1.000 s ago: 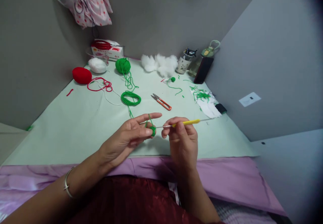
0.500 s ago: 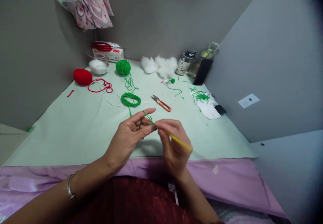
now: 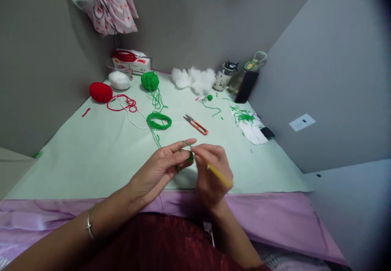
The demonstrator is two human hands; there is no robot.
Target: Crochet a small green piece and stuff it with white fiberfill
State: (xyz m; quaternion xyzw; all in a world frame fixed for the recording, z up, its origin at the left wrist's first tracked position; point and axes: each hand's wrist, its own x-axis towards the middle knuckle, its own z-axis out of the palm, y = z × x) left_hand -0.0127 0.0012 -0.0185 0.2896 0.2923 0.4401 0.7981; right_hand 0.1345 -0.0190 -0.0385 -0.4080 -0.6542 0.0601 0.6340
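My left hand [image 3: 166, 161] pinches a small green crocheted piece [image 3: 191, 156], mostly hidden by the thumb and fingers. Green yarn [image 3: 187, 143] passes over its raised index finger, and a strand runs back to the loose green coil [image 3: 159, 121] on the table. My right hand [image 3: 214, 169] is closed around a crochet hook with a yellow handle [image 3: 220, 175], held like a pencil. The hook's tip meets the green piece beside my left fingertips, too small to make out. Just beyond the hands lie orange-handled thread snips [image 3: 196, 124].
Balls of red [image 3: 101, 92], white [image 3: 119, 80] and green yarn [image 3: 150, 81] sit at the back left. White stuffing [image 3: 195, 80], a pen cup [image 3: 222, 78], a bottle [image 3: 252, 64] and a phone [image 3: 247, 87] line the back. Green scraps [image 3: 244, 117] cover white paper at right.
My left hand has rolled over and shifted slightly right, so the green piece now shows beside its thumb. The right hand keeps the hook at about the same place.
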